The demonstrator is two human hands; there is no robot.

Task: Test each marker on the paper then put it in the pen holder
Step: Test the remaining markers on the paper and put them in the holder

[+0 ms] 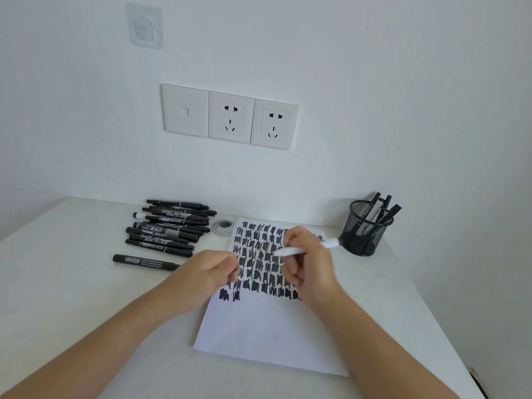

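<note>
My right hand (305, 263) grips a white-barrelled marker (328, 243) over the paper (259, 326), its tip pointing left above the rows of black scribbles. My left hand (213, 272) hovers at the paper's left edge with fingers curled, probably pinching the cap, which I cannot see clearly. A pile of black markers (169, 226) lies at the back left, and one single black marker (144, 262) lies nearer, beside my left hand. The black mesh pen holder (364, 231) stands at the back right with several markers in it.
The white table (72, 283) meets the wall at the back. A round cable grommet (223, 226) sits between the marker pile and the paper. Wall sockets (230, 116) hang above. The table's right edge runs diagonally near the pen holder.
</note>
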